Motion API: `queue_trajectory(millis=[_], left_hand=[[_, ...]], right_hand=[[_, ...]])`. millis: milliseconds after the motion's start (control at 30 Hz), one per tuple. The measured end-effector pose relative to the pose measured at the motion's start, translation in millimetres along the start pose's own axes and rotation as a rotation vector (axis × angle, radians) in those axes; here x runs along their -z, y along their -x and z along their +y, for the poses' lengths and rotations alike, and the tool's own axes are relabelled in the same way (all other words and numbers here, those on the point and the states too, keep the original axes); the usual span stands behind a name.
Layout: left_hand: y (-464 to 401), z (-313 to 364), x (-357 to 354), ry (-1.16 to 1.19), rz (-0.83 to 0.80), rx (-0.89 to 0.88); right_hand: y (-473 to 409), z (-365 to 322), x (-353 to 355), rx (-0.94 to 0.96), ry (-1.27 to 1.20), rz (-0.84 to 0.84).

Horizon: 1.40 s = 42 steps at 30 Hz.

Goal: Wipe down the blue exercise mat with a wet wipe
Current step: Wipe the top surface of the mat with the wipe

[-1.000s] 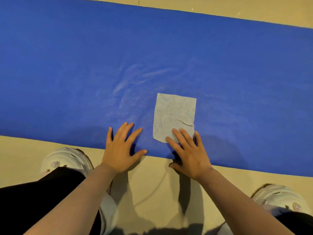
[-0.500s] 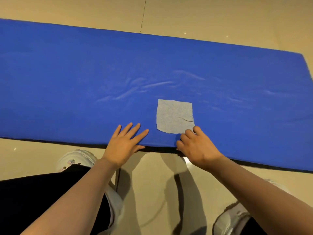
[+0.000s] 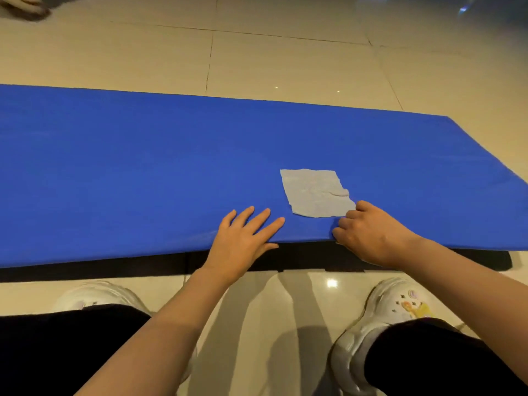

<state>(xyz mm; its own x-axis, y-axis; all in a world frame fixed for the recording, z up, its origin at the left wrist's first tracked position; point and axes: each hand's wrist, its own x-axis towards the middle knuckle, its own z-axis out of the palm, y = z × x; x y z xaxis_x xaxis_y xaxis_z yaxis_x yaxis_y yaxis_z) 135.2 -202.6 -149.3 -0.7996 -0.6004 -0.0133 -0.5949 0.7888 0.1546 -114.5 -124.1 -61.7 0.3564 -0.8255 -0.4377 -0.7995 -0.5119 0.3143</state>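
The blue exercise mat (image 3: 143, 172) lies across a tiled floor, and a black strip shows beneath its near edge. A pale grey wet wipe (image 3: 314, 194) lies flat on the mat close to that edge, with a small crease at its right side. My left hand (image 3: 243, 241) rests on the mat's near edge, left of the wipe, fingers straight and spread, thumb at the rim. My right hand (image 3: 371, 235) has its fingers curled and grips the mat's near edge. Its outer knuckles touch the wipe's near right corner.
Beige floor tiles (image 3: 285, 61) surround the mat. My white shoes (image 3: 380, 324) and black trouser legs (image 3: 57, 352) are just in front of the mat's near edge. A blurred pale shape (image 3: 23, 7) sits at the far left corner.
My right hand has slid off the wipe and curled onto the mat's edge. The black strip under the near edge has widened. The view has pulled back, showing more floor.
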Motion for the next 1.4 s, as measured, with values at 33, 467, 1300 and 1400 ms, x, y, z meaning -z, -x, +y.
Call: queue_trajectory(millis=[33,467,1300,1400], left_hand=[[-2,14,-9,0.042,-0.029,-0.011],[27,-14,-75,0.329,-0.246,0.372],[35,-81,-152,0.102,0.117,0.834],[37,-83,-152,0.069,0.131,0.833]], right_hand=[[10,-3,-12,-0.024,0.003,-0.066],[-8,-64,-126,-0.316,-0.207,-0.3],[-165,-145,-155,-0.765,-0.713,0.287],[-209,-203,-112,-0.608,-0.687,0.271]])
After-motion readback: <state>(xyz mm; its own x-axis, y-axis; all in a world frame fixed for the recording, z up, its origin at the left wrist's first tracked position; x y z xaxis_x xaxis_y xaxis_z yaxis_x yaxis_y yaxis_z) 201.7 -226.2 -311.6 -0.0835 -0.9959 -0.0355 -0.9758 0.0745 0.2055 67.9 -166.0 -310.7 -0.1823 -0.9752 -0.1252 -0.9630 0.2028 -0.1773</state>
